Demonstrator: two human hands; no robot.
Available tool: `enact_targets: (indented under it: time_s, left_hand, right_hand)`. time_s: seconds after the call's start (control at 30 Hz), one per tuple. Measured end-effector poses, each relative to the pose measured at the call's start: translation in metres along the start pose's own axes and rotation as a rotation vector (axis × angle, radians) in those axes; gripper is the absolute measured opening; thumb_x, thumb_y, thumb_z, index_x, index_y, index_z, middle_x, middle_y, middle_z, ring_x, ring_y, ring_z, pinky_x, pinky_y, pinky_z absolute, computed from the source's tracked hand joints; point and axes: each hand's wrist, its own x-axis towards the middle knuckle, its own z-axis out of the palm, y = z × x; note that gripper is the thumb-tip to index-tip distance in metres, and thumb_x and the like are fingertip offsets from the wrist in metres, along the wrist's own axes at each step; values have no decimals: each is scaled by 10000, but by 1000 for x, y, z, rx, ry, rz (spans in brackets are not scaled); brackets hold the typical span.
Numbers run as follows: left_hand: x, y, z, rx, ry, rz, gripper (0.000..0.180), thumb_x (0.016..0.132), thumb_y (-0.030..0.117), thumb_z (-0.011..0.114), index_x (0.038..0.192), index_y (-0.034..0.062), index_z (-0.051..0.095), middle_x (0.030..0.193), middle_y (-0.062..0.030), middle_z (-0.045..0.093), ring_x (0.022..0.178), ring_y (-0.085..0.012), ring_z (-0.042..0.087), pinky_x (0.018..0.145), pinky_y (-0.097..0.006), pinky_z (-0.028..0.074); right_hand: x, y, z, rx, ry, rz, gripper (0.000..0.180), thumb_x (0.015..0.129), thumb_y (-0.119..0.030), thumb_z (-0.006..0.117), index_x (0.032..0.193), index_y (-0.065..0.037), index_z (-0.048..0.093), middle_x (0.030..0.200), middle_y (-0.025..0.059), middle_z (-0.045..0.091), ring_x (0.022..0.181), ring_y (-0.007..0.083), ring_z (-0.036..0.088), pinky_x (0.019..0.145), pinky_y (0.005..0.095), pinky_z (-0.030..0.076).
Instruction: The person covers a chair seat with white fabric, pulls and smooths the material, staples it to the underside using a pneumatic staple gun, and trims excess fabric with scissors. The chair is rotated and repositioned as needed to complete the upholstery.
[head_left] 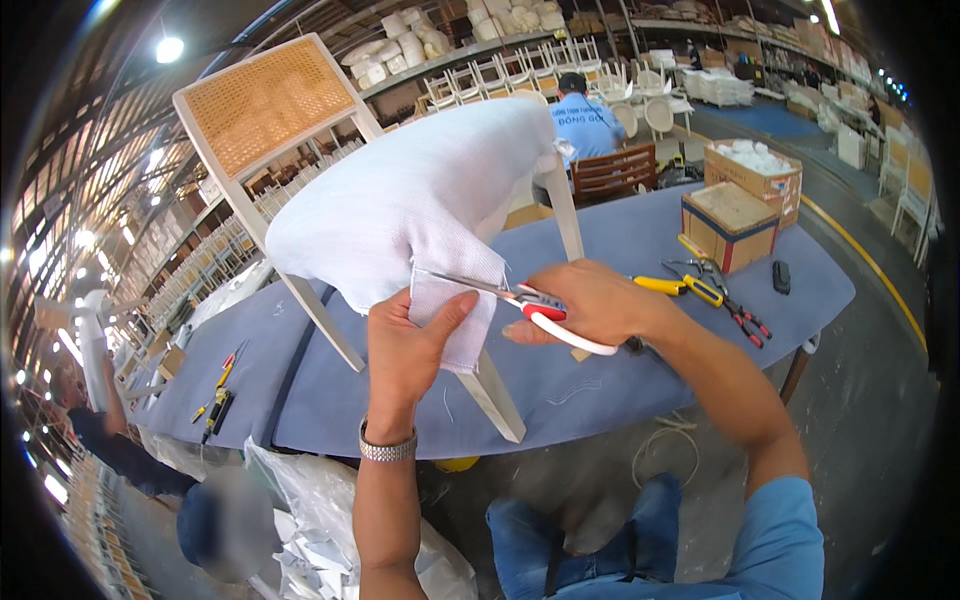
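Note:
A chair point(490, 395) with pale wooden legs and a cane back stands on a grey-covered table. White fabric point(380, 190) covers its seat, and a loose flap point(455, 325) hangs from the front corner. My left hand point(405, 350) pinches that flap between thumb and fingers. In my right hand point(590, 305) is a pair of scissors point(545, 312) with red and white handles. The blades lie across the flap, just above my left thumb. How far apart the blades are is hard to make out.
On the table's right lie pliers point(715, 285), yellow-handled tools point(665, 286) and a black object point(781, 277) beside cardboard boxes point(730, 228). More hand tools point(218, 405) lie at left. A plastic bag of scraps point(320, 520) sits below. One person point(585, 125) is behind the table, another point(130, 450) at left.

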Motion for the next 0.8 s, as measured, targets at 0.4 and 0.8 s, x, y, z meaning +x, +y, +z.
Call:
enact_targets:
  time_s: [0.4,0.8]
  left_hand:
    - [3,-3,-1,192,12,13,196,856,166,797,932,-12,762,706,-25,707,618,-43,582,543,-241,459]
    - [-99,-101,-3,214,5,189,147,890,179,728,951,45,733,785,-141,685,660,-284,649,602,-383,503]
  right_hand:
    - [6,-9,4,75,12,116,457,865,-460,765,926,-14,684,649,84,577,598,178,518,572,345,424]
    - [-94,117,39,20,176,336,383,821,-243,812,1087,-2,677,870,47,666,787,143,598,721,315,497]
